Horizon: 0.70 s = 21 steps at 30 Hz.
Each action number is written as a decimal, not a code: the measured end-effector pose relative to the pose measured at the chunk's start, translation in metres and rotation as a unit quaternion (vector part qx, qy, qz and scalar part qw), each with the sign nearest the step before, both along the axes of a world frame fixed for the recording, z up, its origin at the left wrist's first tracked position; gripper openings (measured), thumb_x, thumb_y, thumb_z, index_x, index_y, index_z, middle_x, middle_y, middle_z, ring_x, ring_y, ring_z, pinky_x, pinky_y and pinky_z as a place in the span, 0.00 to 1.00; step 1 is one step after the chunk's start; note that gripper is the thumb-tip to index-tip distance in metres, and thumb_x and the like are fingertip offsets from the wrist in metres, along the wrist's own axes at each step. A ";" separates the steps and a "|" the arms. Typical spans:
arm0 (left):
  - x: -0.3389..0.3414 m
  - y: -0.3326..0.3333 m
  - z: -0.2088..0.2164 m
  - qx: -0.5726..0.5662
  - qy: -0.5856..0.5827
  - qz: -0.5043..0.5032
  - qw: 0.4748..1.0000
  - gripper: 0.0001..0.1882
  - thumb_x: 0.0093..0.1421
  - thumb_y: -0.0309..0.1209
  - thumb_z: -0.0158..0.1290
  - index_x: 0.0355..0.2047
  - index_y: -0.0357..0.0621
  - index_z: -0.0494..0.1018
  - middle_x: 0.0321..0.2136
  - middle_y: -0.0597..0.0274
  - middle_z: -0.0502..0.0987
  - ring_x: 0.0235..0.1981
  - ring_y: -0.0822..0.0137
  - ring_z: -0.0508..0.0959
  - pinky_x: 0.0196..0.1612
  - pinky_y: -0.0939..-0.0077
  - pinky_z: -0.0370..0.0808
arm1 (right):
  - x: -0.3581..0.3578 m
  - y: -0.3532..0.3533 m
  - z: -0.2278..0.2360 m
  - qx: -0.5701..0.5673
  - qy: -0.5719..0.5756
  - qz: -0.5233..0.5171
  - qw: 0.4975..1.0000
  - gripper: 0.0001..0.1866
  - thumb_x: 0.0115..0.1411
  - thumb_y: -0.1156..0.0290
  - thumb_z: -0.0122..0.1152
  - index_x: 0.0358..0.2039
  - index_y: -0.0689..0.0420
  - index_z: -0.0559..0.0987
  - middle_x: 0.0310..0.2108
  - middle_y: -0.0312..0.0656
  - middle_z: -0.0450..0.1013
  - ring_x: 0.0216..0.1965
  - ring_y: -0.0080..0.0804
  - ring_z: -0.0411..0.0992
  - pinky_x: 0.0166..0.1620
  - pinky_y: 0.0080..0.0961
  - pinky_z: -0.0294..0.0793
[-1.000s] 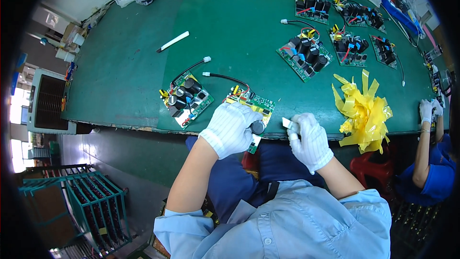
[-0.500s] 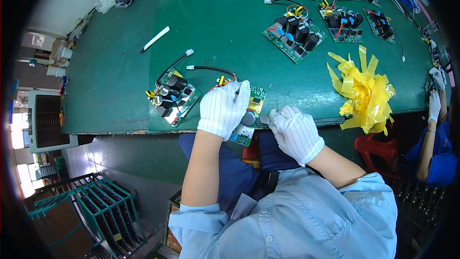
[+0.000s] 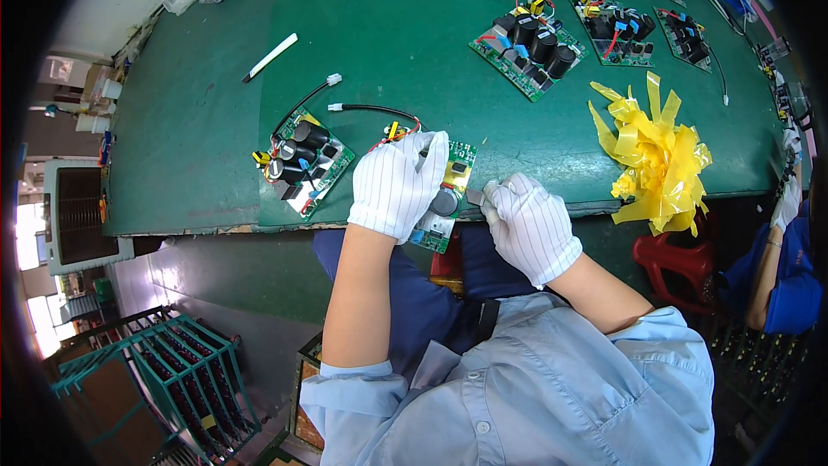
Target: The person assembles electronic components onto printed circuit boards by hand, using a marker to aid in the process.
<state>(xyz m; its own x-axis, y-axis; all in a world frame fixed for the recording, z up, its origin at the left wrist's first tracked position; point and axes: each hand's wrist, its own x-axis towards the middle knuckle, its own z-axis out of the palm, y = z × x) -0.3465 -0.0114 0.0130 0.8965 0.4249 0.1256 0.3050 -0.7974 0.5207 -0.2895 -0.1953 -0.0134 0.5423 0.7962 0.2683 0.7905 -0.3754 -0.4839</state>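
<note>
My left hand (image 3: 395, 188), in a white striped glove, grips a green circuit board (image 3: 461, 161) at the table's front edge. The board's lower end sticks out past the edge. A round dark capacitor (image 3: 444, 202) and yellow tape show on it; my fingers hide its left side. A black cable with a white connector (image 3: 335, 107) runs from its top. In my gloved right hand (image 3: 530, 226), closed just right of the board, is a small flat grey blade (image 3: 474, 197), its end pointing at the capacitor. Whether the blade touches the board I cannot tell.
Another board (image 3: 305, 161) lies to the left, a larger one (image 3: 529, 53) farther back, and several more at the far right. A crumpled heap of yellow tape (image 3: 657, 160) sits at the right edge. A white-handled tool (image 3: 271, 57) lies left. A co-worker's gloved hand (image 3: 787, 204) is far right.
The whole view has shifted slightly, with the table's things higher in the picture. My left hand keeps its hold on the board; the blade in my right hand stays close beside it.
</note>
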 end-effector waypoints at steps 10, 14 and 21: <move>0.000 0.004 -0.010 0.088 0.003 -0.054 0.995 0.10 0.61 0.34 0.46 0.34 0.42 0.75 0.23 0.54 0.76 0.22 0.55 0.75 0.24 0.65 0.72 | 0.009 0.012 -0.006 0.012 -0.083 0.007 0.996 0.17 0.46 0.72 0.57 0.40 0.57 0.71 0.29 0.42 0.67 0.29 0.38 0.70 0.24 0.31 0.70; -0.008 0.008 -0.018 0.223 -0.036 -0.105 0.969 0.12 0.58 0.29 0.48 0.41 0.41 0.72 0.30 0.56 0.77 0.23 0.58 0.75 0.24 0.67 0.72 | 0.011 0.011 -0.004 -0.022 -0.096 0.066 0.993 0.22 0.47 0.73 0.55 0.47 0.55 0.70 0.32 0.43 0.68 0.32 0.39 0.70 0.26 0.31 0.71; -0.001 -0.001 -0.011 0.187 -0.038 -0.047 0.981 0.15 0.59 0.31 0.43 0.44 0.39 0.71 0.34 0.54 0.77 0.28 0.57 0.77 0.31 0.67 0.73 | 0.018 0.015 0.010 -0.208 -0.149 0.129 0.958 0.25 0.54 0.72 0.47 0.54 0.50 0.69 0.35 0.43 0.68 0.33 0.37 0.70 0.27 0.32 0.71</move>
